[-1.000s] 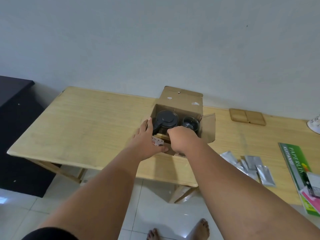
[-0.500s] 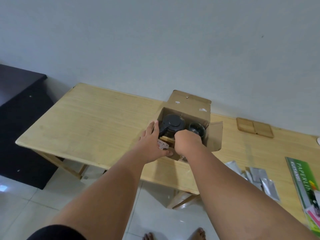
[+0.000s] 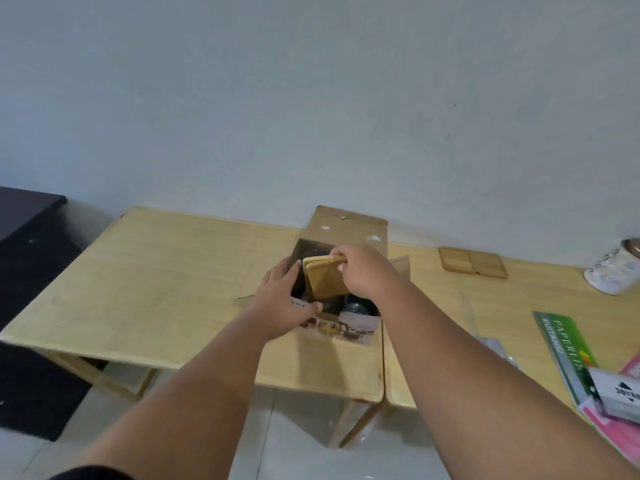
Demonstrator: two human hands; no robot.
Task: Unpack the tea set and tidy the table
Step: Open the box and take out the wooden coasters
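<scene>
Coasters pinched shut in right hand, clearing box; left hand flat, steadying it. Dark teaware remains inside.

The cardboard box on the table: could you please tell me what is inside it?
Inside the cardboard box, a dark glass item shows near the front. The right hand lifts wooden coasters out, hiding the rest; the left hand steadies the box.
</scene>
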